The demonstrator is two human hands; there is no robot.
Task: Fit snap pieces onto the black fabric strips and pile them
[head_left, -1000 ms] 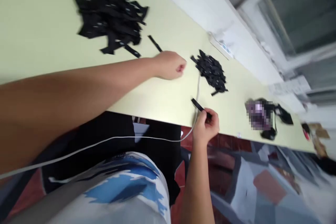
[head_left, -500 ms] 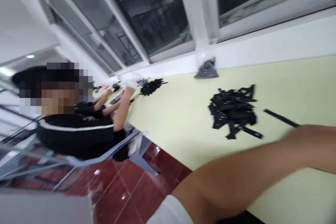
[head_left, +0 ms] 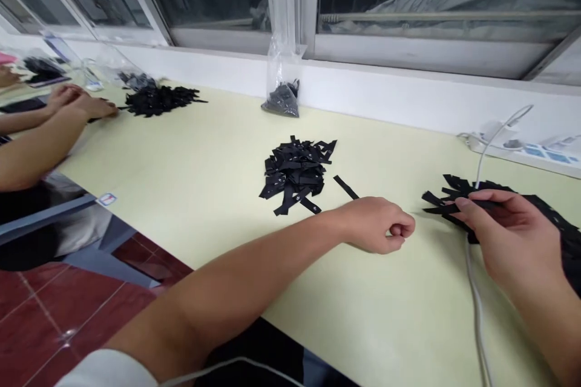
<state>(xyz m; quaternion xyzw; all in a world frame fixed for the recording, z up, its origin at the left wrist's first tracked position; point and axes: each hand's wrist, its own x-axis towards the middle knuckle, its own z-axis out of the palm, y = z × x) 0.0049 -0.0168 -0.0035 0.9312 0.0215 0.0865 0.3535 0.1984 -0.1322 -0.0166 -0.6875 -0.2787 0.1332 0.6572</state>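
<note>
My right hand [head_left: 517, 230] pinches a black fabric strip [head_left: 438, 209] between thumb and fingers. It is held over a heap of similar black strips [head_left: 547, 208], partly covered by the hand. My left hand [head_left: 379, 225] is above the table with its fingers curled closed, and nothing shows in it. Just behind that hand a single black strip [head_left: 345, 187] lies on the table, its near end hidden. Farther to the left is a pile of black strips [head_left: 297, 172], some with small pale marks.
The pale yellow table [head_left: 218, 157] runs along a windowed wall. A clear bag of dark pieces [head_left: 284, 100] stands against it. A white cable [head_left: 474, 296] passes by my right hand near a power strip [head_left: 535, 154]. A co-worker's hands [head_left: 82, 103] are beside another black pile [head_left: 158, 100].
My view has swung right and levelled, away from the co-worker. Both my hands now show, with a strip in the right one; earlier only my left arm was in view.
</note>
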